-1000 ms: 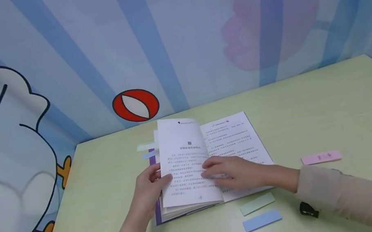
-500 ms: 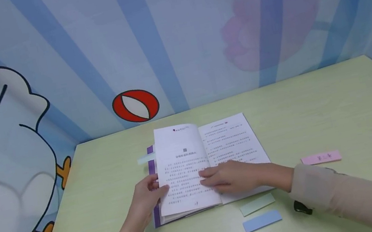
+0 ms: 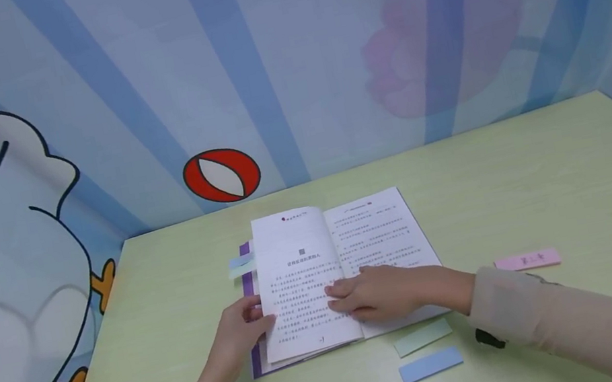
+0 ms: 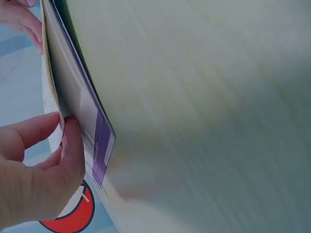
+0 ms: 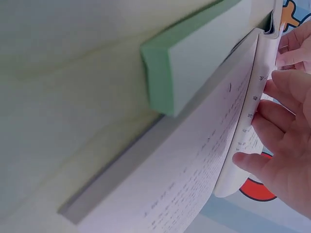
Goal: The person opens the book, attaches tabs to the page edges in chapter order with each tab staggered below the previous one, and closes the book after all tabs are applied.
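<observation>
An open book (image 3: 370, 227) with printed pages and a purple cover lies on the table. At its left edge my left hand (image 3: 236, 336) pinches the page edge, thumb on top and fingers beneath. The left wrist view shows this page (image 4: 52, 97) lifted off the sheets below. My right hand (image 3: 385, 293) rests its fingertips on the left page near the fold, fingers fairly straight. A blue tab (image 3: 240, 261) and a pale green tab (image 3: 243, 270) stick out from the book's left side.
In front of the book lie a green sticky-note pad (image 3: 423, 338) and a blue one (image 3: 431, 365). To the right is a pink pad (image 3: 527, 261) with handwriting. A wall with cartoon pictures (image 3: 222, 176) borders the pale table (image 3: 555, 174) at the back.
Left-hand leaves have been let down, and the visible left page now carries a different heading. Both hands have shifted slightly left and toward the front. The loose pads stay in place.
</observation>
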`<state>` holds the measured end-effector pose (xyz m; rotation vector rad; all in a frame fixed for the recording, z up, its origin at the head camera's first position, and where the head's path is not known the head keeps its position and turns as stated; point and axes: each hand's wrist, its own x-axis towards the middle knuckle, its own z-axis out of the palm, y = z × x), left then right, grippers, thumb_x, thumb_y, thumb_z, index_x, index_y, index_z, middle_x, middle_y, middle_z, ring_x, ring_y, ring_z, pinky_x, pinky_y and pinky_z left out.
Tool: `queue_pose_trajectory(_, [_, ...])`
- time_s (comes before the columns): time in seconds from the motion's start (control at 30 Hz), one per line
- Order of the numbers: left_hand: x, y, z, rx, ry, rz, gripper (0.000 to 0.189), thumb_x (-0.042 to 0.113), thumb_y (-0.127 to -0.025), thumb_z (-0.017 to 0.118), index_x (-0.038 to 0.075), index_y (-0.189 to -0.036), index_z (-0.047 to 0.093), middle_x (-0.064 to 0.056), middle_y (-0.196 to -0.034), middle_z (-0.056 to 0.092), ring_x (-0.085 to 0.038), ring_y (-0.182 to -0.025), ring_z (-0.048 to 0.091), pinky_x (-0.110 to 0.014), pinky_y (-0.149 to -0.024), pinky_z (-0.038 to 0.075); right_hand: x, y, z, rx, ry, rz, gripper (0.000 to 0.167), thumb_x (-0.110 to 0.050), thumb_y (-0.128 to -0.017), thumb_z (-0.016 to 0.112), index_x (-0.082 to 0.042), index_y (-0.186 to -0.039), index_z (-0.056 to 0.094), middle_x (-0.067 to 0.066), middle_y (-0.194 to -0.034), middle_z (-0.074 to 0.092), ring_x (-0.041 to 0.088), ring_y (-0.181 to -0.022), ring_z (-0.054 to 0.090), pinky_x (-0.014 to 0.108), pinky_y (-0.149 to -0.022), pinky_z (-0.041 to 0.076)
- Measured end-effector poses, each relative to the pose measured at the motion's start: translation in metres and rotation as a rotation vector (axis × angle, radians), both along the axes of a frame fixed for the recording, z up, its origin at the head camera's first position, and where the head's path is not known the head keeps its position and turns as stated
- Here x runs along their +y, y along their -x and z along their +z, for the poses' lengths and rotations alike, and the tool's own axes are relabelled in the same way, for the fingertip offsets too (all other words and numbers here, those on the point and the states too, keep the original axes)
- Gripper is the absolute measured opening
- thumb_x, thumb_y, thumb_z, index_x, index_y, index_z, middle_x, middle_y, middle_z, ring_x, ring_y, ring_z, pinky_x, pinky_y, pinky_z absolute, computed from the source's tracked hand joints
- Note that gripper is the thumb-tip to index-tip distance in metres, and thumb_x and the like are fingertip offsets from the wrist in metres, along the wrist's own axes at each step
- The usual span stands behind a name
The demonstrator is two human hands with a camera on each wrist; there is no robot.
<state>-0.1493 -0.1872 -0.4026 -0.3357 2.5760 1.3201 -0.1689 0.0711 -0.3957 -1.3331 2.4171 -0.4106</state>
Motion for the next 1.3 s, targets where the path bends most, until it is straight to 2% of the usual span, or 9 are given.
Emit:
queue_pose_trajectory(0.1, [0.000, 0.002, 0.003, 0.083, 0.174, -0.072, 0.032, 0.001, -0.083, 0.063, -0.007, -0.114, 0.059, -0.009, -0.086, 0.057, -0.019, -0.076, 0.051, -0.024, -0.061, 0.045, -0.001, 0.000, 0.003, 0.016, -0.038, 0.007, 0.042, -0.019, -0.098, 0.047, -0.013, -0.139, 0.044, 0.003, -0.148, 0.031, 0.017, -0.137, 0.026, 0.055, -0.106, 0.025])
queue_pose_trajectory(0.27, [0.005, 0.009, 0.014, 0.316, 0.512, -0.193, 0.008, 0.001, -0.083, 0.065, -0.004, -0.089, 0.068, -0.007, -0.072, 0.059, -0.016, -0.063, 0.049, -0.025, -0.053, 0.040, -0.004, -0.001, 0.004, 0.030, -0.074, -0.008, 0.042, -0.021, -0.098, 0.047, -0.015, -0.140, 0.044, 0.002, -0.148, 0.031, 0.016, -0.136, 0.026, 0.057, -0.105, 0.025])
queue_pose_trajectory(0.43, [0.012, 0.019, 0.028, 0.443, 0.683, -0.250, 0.010, 0.002, -0.082, 0.067, -0.002, -0.073, 0.065, -0.005, -0.061, 0.053, -0.016, -0.054, 0.044, -0.025, -0.048, 0.035, -0.006, 0.000, 0.002, 0.051, -0.101, -0.018, 0.042, -0.022, -0.098, 0.047, -0.017, -0.140, 0.044, 0.001, -0.148, 0.032, 0.016, -0.136, 0.028, 0.057, -0.104, 0.027])
queue_pose_trajectory(0.57, [0.020, 0.031, 0.037, 0.479, 0.681, -0.317, 0.005, 0.001, -0.082, 0.067, -0.001, -0.078, 0.068, -0.007, -0.067, 0.060, -0.017, -0.058, 0.049, -0.027, -0.053, 0.043, -0.007, 0.001, 0.002, 0.067, -0.125, -0.016, 0.043, -0.023, -0.098, 0.048, -0.018, -0.140, 0.043, 0.001, -0.148, 0.031, 0.016, -0.136, 0.028, 0.056, -0.104, 0.028])
queue_pose_trajectory(0.7, [0.036, 0.046, 0.044, 0.431, 0.607, -0.482, 0.016, 0.004, -0.086, 0.064, 0.001, -0.101, 0.070, -0.010, -0.094, 0.069, -0.022, -0.085, 0.063, -0.033, -0.078, 0.052, -0.007, 0.002, 0.004, 0.078, -0.145, -0.006, 0.043, -0.023, -0.098, 0.048, -0.018, -0.140, 0.044, 0.001, -0.148, 0.032, 0.017, -0.135, 0.029, 0.057, -0.103, 0.029])
queue_pose_trajectory(0.83, [0.055, 0.062, 0.043, 0.382, 0.556, -0.691, 0.030, 0.011, -0.092, 0.059, 0.007, -0.121, 0.063, -0.008, -0.125, 0.060, -0.023, -0.119, 0.052, -0.037, -0.099, 0.041, -0.007, 0.003, 0.005, 0.093, -0.152, 0.011, 0.042, -0.023, -0.097, 0.049, -0.017, -0.139, 0.046, 0.002, -0.147, 0.034, 0.017, -0.134, 0.032, 0.058, -0.101, 0.032])
queue_pose_trajectory(0.97, [0.071, 0.077, 0.033, 0.366, 0.564, -0.834, 0.035, 0.018, -0.096, 0.052, 0.011, -0.130, 0.056, -0.007, -0.140, 0.045, -0.021, -0.132, 0.037, -0.037, -0.107, 0.030, -0.007, 0.003, 0.007, 0.087, -0.150, 0.023, 0.042, -0.022, -0.097, 0.049, -0.016, -0.139, 0.046, 0.002, -0.146, 0.035, 0.017, -0.134, 0.032, 0.059, -0.099, 0.032])
queue_pose_trajectory(1.13, [0.079, 0.090, 0.018, 0.301, 0.594, -0.879, 0.047, 0.029, -0.096, 0.051, 0.009, -0.138, 0.045, -0.010, -0.149, 0.031, -0.023, -0.138, 0.025, -0.038, -0.111, 0.021, -0.007, 0.002, 0.006, 0.063, -0.149, 0.025, 0.043, -0.022, -0.097, 0.049, -0.017, -0.139, 0.045, 0.002, -0.147, 0.034, 0.017, -0.135, 0.031, 0.060, -0.100, 0.031])
queue_pose_trajectory(1.3, [0.074, 0.101, 0.005, 0.277, 0.571, -0.865, 0.056, 0.026, -0.092, 0.059, 0.009, -0.142, 0.039, -0.007, -0.149, 0.030, -0.022, -0.137, 0.026, -0.037, -0.111, 0.022, -0.005, 0.001, 0.006, 0.056, -0.141, 0.022, 0.042, -0.021, -0.098, 0.048, -0.016, -0.139, 0.045, 0.002, -0.147, 0.034, 0.017, -0.135, 0.030, 0.060, -0.100, 0.030])
